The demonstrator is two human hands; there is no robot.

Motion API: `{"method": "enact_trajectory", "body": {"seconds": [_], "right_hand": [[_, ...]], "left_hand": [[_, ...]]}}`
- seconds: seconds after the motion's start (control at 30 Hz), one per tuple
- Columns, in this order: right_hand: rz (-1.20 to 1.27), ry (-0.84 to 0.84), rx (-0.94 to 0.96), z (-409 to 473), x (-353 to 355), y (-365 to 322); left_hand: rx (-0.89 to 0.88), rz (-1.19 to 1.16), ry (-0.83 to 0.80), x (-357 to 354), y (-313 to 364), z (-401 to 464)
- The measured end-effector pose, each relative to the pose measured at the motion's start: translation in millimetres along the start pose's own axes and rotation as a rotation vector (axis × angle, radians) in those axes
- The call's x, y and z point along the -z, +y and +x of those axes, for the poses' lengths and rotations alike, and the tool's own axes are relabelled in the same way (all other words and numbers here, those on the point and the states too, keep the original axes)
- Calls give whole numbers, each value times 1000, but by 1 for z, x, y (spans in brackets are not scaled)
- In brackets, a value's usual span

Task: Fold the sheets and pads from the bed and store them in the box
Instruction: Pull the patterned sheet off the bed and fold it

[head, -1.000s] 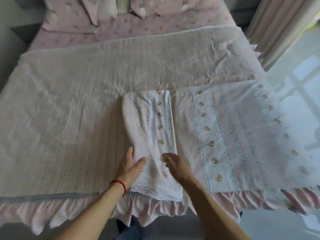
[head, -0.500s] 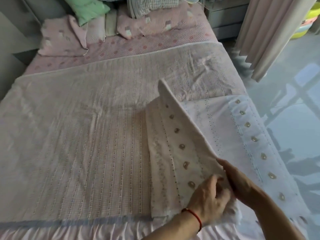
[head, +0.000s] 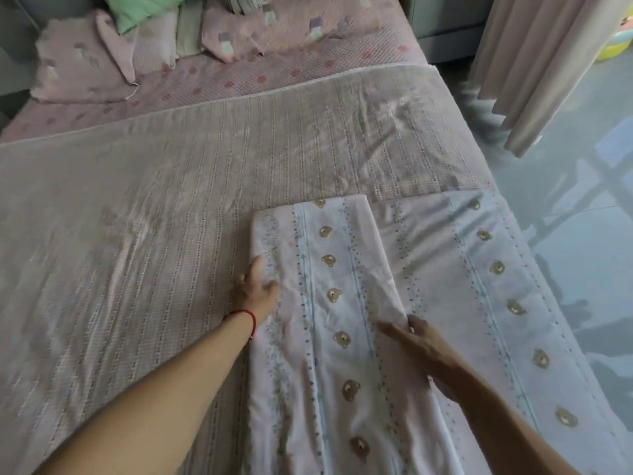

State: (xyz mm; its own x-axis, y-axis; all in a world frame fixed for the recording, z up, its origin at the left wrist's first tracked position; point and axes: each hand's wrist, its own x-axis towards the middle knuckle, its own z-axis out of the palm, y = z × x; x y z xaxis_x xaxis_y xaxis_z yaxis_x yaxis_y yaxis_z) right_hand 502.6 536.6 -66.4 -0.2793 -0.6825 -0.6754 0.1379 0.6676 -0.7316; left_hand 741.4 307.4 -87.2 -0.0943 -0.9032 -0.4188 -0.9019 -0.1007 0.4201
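Pink pillows (head: 226,39) lie at the bed's head edge. Left hand (head: 255,291) and right hand (head: 416,347), fingers straight, press the folded pale bear-print cotton sheet (head: 329,303) near the foot edge.

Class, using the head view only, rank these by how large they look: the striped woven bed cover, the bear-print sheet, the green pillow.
1. Striped woven bed cover
2. Bear-print sheet, though nearness to the camera enlarges it
3. Green pillow, far off and partly cropped
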Motion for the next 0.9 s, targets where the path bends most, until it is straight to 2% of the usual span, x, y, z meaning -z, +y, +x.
{"method": "enact_trajectory", "body": {"seconds": [0.07,0.2,0.37,0.5,0.67,0.8,0.9], "right_hand": [[-27,49,39,23,-9,1],[-99,160,78,-2,-30,19],[-209,211,32,10,-33,26],[-140,227,43,47,-28,-10],[35,266,37,106,-25,-59],[51,296,292,127,-28,-105],[98,358,217,141,-30,-102]], "left_hand": [[-18,-103,35,-1,9,40],[-135,-257,34,8,39,72],[-148,-247,24,7,50,96],[-35,-272,59,9,47,109],[12,-553,33,19,33,123],[-79,-687,166,43,30,120],[-155,-659,139,46,26,129]]}}
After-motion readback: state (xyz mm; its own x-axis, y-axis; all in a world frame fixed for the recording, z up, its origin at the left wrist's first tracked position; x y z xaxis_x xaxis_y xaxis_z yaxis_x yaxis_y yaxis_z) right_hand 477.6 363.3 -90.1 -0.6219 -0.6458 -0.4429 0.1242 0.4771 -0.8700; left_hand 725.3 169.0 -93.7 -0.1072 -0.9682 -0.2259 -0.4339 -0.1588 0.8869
